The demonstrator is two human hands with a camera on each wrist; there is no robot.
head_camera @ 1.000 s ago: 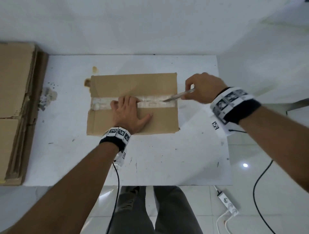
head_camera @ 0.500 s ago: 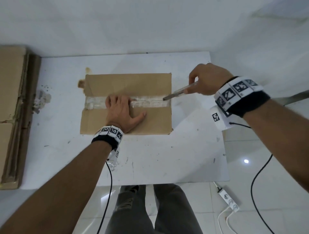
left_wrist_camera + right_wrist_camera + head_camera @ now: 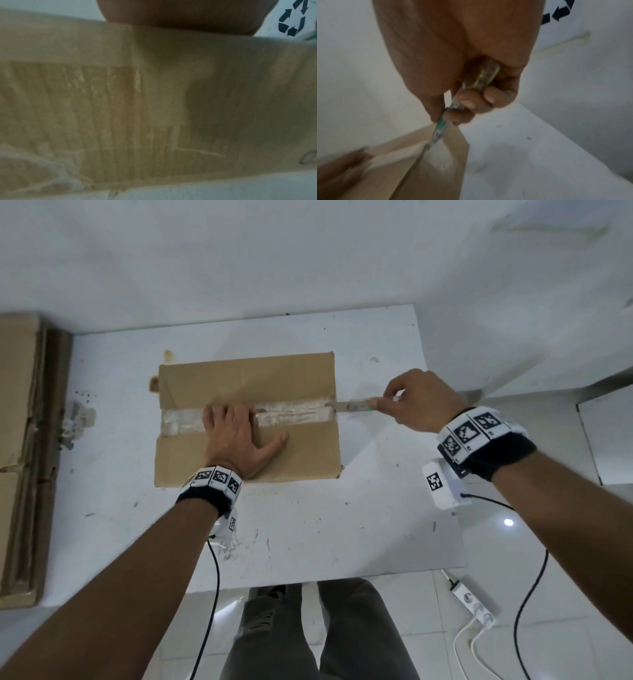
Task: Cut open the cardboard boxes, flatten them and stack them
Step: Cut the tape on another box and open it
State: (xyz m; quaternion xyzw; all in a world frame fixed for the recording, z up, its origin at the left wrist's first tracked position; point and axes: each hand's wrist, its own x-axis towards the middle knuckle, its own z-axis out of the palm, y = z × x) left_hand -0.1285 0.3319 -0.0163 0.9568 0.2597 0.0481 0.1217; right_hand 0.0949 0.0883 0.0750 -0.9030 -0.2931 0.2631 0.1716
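A brown cardboard box [image 3: 246, 381] lies on the white table [image 3: 308, 525], its top seam covered by a strip of clear tape [image 3: 294, 416]. My left hand [image 3: 236, 433] presses flat on the box top, fingers straight across the tape. My right hand [image 3: 416, 400] grips a utility knife [image 3: 352, 406] just past the box's right edge, the blade tip at the right end of the taped seam. The right wrist view shows the knife [image 3: 443, 125] clamped in my curled fingers with its tip at the box [image 3: 426, 169] edge. The left wrist view is filled by blurred cardboard [image 3: 154, 108].
A stack of flattened cardboard [image 3: 17, 446] lies at the table's left end. A power strip [image 3: 474, 604] and cables lie on the tiled floor at the right. The wall stands right behind the table. My legs [image 3: 315, 631] are at the near edge.
My right hand has drawn the knife rightward along the taped seam, from over the box to just beyond its right edge. The left hand has stayed pressed on the box.
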